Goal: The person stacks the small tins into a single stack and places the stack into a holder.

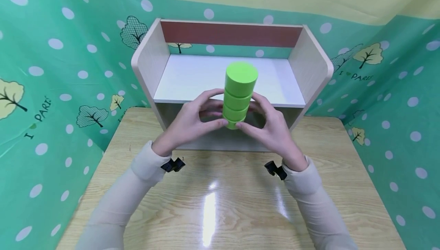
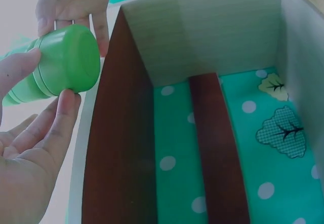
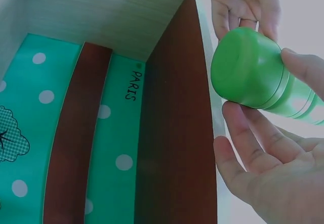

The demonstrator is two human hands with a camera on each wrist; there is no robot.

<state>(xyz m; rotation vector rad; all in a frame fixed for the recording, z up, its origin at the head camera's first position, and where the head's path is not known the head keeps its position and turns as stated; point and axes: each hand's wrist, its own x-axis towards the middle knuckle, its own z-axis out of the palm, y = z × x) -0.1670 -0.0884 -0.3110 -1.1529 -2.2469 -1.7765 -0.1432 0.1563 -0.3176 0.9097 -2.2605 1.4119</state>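
A bright green cylindrical canister [image 1: 238,93], ringed by several grooves and flat on top, stands upright between both hands in the head view. My left hand [image 1: 192,118] holds it from the left, thumb on its near lower side and fingers reaching behind. From the right, my right hand [image 1: 269,126] grips it the same way, with the thumb low on the front. Both wrist views show the canister's smooth rounded base [image 2: 83,59], fingertips right at its side. It is held in front of the white upper board [image 1: 196,78] of a two-level shelf, overlapping it in the head view.
The shelf has pale side panels [image 1: 317,63] and a reddish-brown back strip [image 1: 230,34]. Its lower compartment opens towards me. It stands on a wood-grain table [image 1: 172,204], with a green dotted curtain [image 1: 62,89] around the back and sides.
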